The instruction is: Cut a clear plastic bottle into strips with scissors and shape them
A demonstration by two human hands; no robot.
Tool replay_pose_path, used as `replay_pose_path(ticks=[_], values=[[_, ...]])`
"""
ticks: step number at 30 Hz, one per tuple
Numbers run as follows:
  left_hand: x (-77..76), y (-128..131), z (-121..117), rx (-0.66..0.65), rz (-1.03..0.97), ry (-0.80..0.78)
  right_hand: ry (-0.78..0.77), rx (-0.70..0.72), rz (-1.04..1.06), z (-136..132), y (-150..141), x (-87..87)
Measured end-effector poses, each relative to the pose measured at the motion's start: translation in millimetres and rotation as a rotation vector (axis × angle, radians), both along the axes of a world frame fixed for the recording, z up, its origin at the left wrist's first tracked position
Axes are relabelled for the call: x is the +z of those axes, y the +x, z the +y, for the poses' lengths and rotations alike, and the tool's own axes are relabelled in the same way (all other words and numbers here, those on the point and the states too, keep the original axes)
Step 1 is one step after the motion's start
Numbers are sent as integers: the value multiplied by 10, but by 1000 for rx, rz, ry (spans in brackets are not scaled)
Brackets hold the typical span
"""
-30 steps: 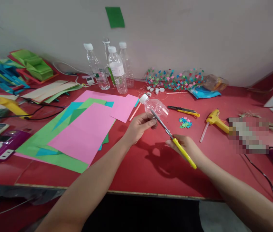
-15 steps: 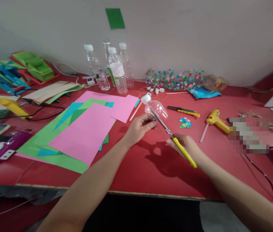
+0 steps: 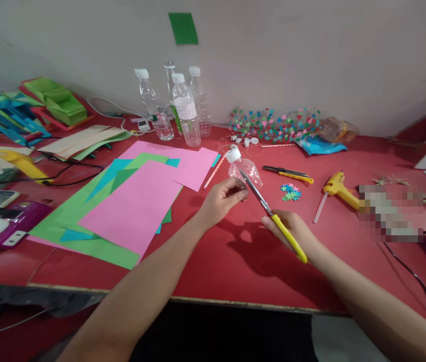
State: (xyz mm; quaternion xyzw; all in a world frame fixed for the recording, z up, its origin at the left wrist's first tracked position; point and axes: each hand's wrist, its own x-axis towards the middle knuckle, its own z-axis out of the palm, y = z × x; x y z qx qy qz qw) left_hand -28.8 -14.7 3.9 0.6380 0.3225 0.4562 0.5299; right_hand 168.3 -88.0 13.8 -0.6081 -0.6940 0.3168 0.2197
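Note:
My left hand (image 3: 220, 199) is closed round the cut top half of a clear plastic bottle (image 3: 243, 168) with a white cap, held tilted above the red table (image 3: 235, 261). In my right hand (image 3: 292, 229), fingers closed, are yellow-handled scissors (image 3: 273, 217). Their blades reach up and left to the bottle's cut rim, right by my left fingertips. A small heap of paper stars (image 3: 290, 191) lies just right of the bottle.
Pink, green and blue paper sheets (image 3: 133, 201) lie to the left. Several water bottles (image 3: 185, 108) stand at the wall beside a bag of coloured stars (image 3: 269, 124). A yellow utility knife (image 3: 290, 174), a yellow glue gun (image 3: 339, 188) and purple devices with cables lie nearby.
The bottle top has tipped a little more upright and moved slightly toward my left fingers; the scissor blades stay at its rim. Both hands keep their grip.

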Motion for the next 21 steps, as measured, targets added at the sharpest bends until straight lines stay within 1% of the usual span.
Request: replay_pose_path(ticks=[3,12,17,21], values=[[-8,5,-7,0,9,12,-7,-8,3,-5,-5,6],[14,-1,-6,24,14,37,-60,-22,104,-42,-27,15],[-2,11,-18,7,107,105,-96,-24,144,-40,-10,16],[-24,25,-41,-10,136,123,-66,-6,121,-15,3,-5]])
